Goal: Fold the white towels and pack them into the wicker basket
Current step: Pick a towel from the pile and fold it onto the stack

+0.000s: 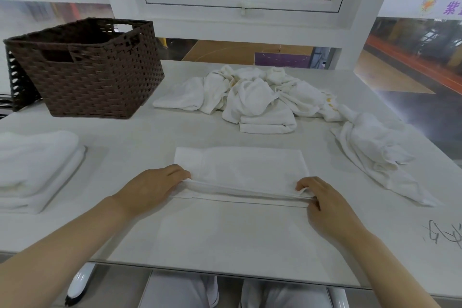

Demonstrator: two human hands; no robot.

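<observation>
A: The towel (241, 170) lay flat on the tabletop (225, 240), and both hands were on its near folded edge. The left hand (150, 189) pinched the left corner, fingers curled over the layers; the right hand (325, 204) pinched the right corner the same way.

B: So each grip was closed on cloth, not spread?

A: Yes, both. It looked like mid-fold: the near edge was doubled and raised a little between the grips.

B: And beyond them?

A: Past the towel sat a heap of unfolded towels (250, 97), with another crumpled one (375, 155) off to the right. Left of the left grip was a folded stack (37, 170); beyond that, the wicker basket (95, 67).

B: Next move?

A: Probably carrying that edge forward evenly, keeping corners aligned.
</observation>
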